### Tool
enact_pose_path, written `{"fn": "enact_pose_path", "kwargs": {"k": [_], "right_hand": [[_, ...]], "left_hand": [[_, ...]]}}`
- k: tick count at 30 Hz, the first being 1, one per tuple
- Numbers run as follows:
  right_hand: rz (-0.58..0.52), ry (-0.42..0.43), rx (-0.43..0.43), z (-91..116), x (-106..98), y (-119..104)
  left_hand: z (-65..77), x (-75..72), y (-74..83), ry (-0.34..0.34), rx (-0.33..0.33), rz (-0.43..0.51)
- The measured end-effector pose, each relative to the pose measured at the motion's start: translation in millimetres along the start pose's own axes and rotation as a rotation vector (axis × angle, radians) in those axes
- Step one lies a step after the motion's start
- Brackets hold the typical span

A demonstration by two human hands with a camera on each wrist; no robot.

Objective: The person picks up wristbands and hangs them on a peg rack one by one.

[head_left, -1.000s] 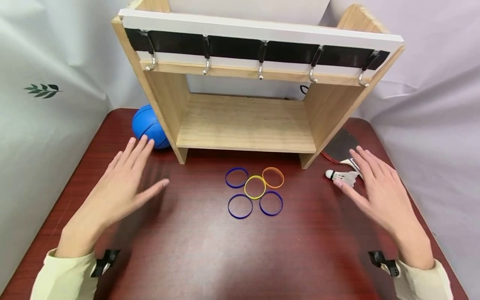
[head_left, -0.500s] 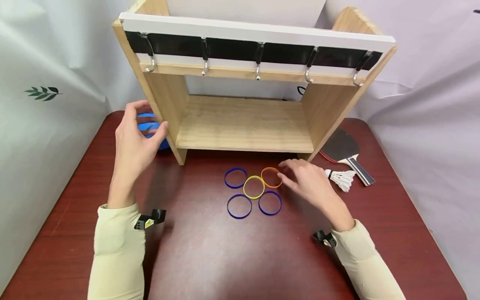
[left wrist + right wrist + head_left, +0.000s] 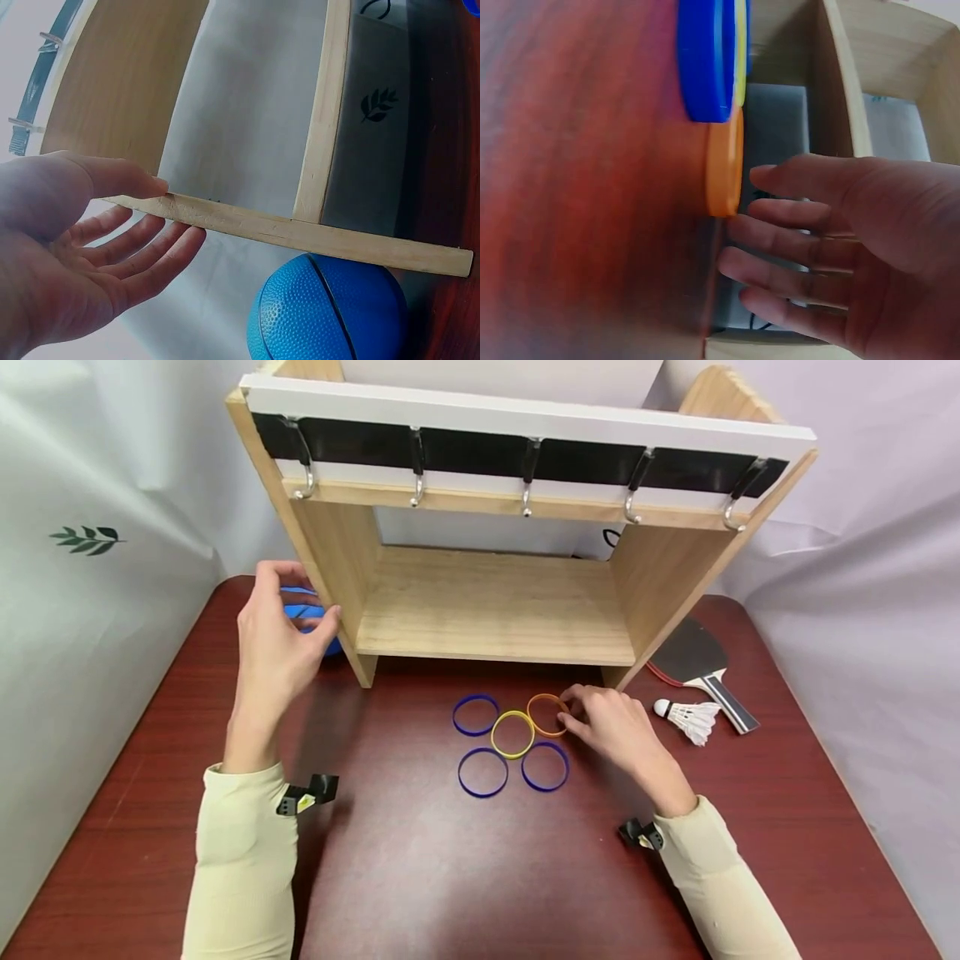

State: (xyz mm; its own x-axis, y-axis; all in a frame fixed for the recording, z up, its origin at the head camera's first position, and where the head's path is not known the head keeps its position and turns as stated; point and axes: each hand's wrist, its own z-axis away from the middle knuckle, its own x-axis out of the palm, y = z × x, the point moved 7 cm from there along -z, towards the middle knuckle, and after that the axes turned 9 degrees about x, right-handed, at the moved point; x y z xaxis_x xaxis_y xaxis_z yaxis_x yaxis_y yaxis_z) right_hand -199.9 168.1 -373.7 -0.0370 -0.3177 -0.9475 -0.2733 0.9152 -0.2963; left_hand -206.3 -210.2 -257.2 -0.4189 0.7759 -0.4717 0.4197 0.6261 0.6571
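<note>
My left hand (image 3: 273,643) holds the left side panel of a wooden shelf (image 3: 491,602), thumb on its front edge and fingers round the outer side. In the left wrist view, that panel (image 3: 337,244) lies between thumb and fingertips. My right hand (image 3: 618,727) is at the right side of an orange ring (image 3: 547,697), its thumb and index finger apart near the rim. The right wrist view shows the fingers beside the orange ring (image 3: 724,165), not closed on it. A yellow ring (image 3: 513,757) and several blue rings (image 3: 483,796) lie against or close to it.
A blue ball (image 3: 322,315) stands behind the left panel. On the right lie a shuttlecock (image 3: 688,717) and a table tennis paddle (image 3: 693,656). Several metal hooks (image 3: 527,497) hang along the shelf's upper front. White cloth surrounds the dark red table (image 3: 450,877).
My left hand has moved up and inward onto the shelf's left panel. My right hand has come leftward from beyond the shuttlecock to the orange ring. The rings stay in place.
</note>
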Motion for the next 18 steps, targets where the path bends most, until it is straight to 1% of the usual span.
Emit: {"fn": "enact_pose_path", "kwargs": {"k": [4,12,18], "right_hand": [[0.006,0.006,0.031,-1,6,5],[0.001,0.047,0.158,-2,8,13],[-0.024,0.043,0.193,-4,11,17]], "left_hand": [[0.0,0.1,0.4,0.001,0.002,-0.006],[-1.1,0.1,2.2,0.004,0.006,-0.009],[-0.8,0.1,0.8,0.002,0.003,-0.014]]}}
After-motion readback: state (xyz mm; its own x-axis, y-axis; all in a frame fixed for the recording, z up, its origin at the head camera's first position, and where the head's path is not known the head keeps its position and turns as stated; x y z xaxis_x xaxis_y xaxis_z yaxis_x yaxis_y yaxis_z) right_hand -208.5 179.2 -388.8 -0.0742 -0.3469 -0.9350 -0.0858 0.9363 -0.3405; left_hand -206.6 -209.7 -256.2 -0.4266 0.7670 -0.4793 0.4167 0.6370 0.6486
